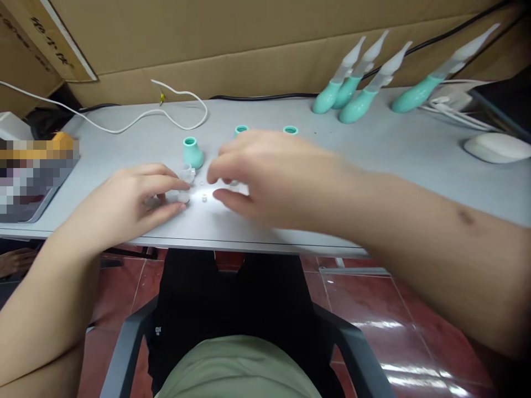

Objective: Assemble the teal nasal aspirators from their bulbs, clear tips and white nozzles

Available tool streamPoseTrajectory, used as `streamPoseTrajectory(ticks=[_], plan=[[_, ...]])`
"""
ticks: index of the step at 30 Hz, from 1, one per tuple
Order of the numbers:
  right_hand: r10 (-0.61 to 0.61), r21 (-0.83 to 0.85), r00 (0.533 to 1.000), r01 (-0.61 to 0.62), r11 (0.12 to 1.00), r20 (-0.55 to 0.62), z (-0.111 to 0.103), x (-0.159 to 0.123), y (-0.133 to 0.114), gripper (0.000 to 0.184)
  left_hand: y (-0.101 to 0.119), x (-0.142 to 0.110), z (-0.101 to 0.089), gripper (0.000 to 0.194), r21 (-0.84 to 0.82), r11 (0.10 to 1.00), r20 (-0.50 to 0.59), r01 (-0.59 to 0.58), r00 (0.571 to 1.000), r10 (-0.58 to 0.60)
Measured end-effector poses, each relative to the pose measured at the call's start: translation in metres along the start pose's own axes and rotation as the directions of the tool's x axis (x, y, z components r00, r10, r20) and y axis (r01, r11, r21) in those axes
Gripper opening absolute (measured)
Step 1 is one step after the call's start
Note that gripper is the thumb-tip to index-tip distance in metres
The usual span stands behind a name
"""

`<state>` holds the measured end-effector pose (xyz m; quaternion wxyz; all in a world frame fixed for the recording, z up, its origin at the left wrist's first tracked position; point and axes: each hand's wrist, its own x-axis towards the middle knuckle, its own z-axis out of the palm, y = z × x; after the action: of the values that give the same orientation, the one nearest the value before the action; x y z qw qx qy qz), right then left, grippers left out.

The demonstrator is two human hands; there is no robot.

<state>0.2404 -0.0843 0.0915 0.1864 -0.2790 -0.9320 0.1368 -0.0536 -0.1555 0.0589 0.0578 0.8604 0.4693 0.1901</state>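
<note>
Two bare hands, apart: my left hand pinches a clear plastic part near the worktop's front edge; my right hand, finger and thumb parted, is beside a tiny clear piece. Turquoise bulb syringes are along the back edge; handwriting on the cardboard is illegible to me.

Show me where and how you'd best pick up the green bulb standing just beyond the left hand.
Pinch the green bulb by its narrow neck, probably from above: it stands upright, open mouth up, body wider below. The clear piece at the left hand sits just in front, so the near side looks awkward.
</note>
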Motion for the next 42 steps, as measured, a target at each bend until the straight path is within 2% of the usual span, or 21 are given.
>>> streamPoseTrajectory(ticks=[1, 2, 5, 8, 11, 13, 15, 18, 20, 22, 26, 28, 30, 34, 37, 39, 42], plan=[[0.023, -0.190, 0.991, 0.003, 0.982, 0.134, 0.010, 0.005, -0.009, 0.019, -0.002, 0.001, 0.002, 0.022, -0.006, 1.000, -0.007, 0.005, 1.000, -0.005], [0.027, -0.308, 0.976, 0.042, 0.950, 0.217, 0.018, 0.010, -0.017, 0.024, -0.003, 0.002, 0.004, 0.020, -0.018, 1.000, -0.017, 0.010, 1.000, -0.011], [0.003, -0.357, 0.968, 0.090, 0.930, 0.252, 0.035, 0.021, -0.024, 0.033, -0.007, 0.002, 0.009, 0.017, -0.104, 0.994, -0.055, 0.022, 0.998, -0.028], [0.009, -0.364, 0.966, 0.088, 0.927, 0.258, 0.043, 0.025, -0.017, 0.039, -0.008, -0.001, 0.015, 0.017, -0.251, 0.967, -0.126, 0.045, 0.989, -0.079], [0.039, -0.357, 0.958, 0.069, 0.932, 0.286, 0.046, 0.024, -0.010, 0.041, -0.005, -0.007, 0.028, 0.016, -0.416, 0.908, -0.261, 0.053, 0.949, -0.175], [0.018, -0.345, 0.957, 0.086, 0.934, 0.289, 0.046, 0.021, -0.006, 0.042, 0.001, -0.011, 0.037, 0.014, -0.501, 0.862, -0.311, 0.079, 0.913, -0.264], [-0.054, -0.299, 0.971, 0.125, 0.946, 0.233, 0.047, 0.016, -0.002, 0.039, 0.007, -0.015, 0.046, 0.015, -0.565, 0.817, -0.345, 0.115, 0.866, -0.361], [-0.153, -0.108, 0.988, 0.150, 0.983, -0.018, 0.048, 0.008, 0.007, 0.030, 0.016, -0.016, 0.056, 0.022, -0.697, 0.714, -0.433, 0.065, 0.756, -0.492], [-0.108, 0.102, 0.977, 0.129, 0.986, -0.184, 0.050, 0.004, 0.013, 0.023, 0.020, -0.013, 0.062, 0.028, -0.790, 0.613, -0.451, -0.024, 0.700, -0.554], [-0.006, 0.346, 0.964, 0.101, 0.933, -0.265, 0.053, 0.003, 0.016, 0.015, 0.022, -0.008, 0.065, 0.035, -0.851, 0.515, -0.437, -0.102, 0.682, -0.586], [0.172, 0.745, 0.955, 0.068, 0.663, -0.240, 0.060, 0.007, 0.014, 0.012, 0.025, 0.002, 0.070, 0.040, -0.904, 0.383, -0.397, -0.191, 0.708, -0.584], [0.228, 0.835, 0.952, 0.046, 0.548, -0.202, 0.061, 0.009, 0.011, 0.012, 0.027, 0.005, 0.071, 0.035, -0.916, 0.342, -0.381, -0.211, 0.727, -0.571], [0.268, 0.876, 0.946, 0.033, 0.482, -0.183, 0.059, 0.010, 0.007, 0.015, 0.029, 0.006, 0.072, 0.030, -0.919, 0.323, -0.380, -0.228, 0.731, -0.567], [0.274, 0.903, 0.944, 0.049, 0.426, -0.181, 0.056, 0.011, 0.003, 0.018, 0.033, 0.005, 0.071, 0.029, -0.917, 0.336, -0.379, -0.217, 0.737, -0.560], [0.286, 0.906, 0.941, 0.044, 0.422, -0.178, 0.057, 0.012, 0.006, 0.018, 0.033, 0.006, 0.070, 0.027, -0.918, 0.374, -0.332, -0.133, 0.774, -0.539], [0.302, 0.902, 0.932, 0.053, 0.429, -0.199, 0.058, 0.013, 0.010, 0.018, 0.032, 0.008, 0.068, 0.023, -0.902, 0.422, -0.325, -0.093, 0.788, -0.523], [0.278, 0.896, 0.922, 0.133, 0.423, -0.269, 0.058, 0.014, 0.018, 0.016, 0.030, 0.016, 0.060, 0.019, -0.845, 0.531, -0.361, -0.060, 0.796, -0.485]])
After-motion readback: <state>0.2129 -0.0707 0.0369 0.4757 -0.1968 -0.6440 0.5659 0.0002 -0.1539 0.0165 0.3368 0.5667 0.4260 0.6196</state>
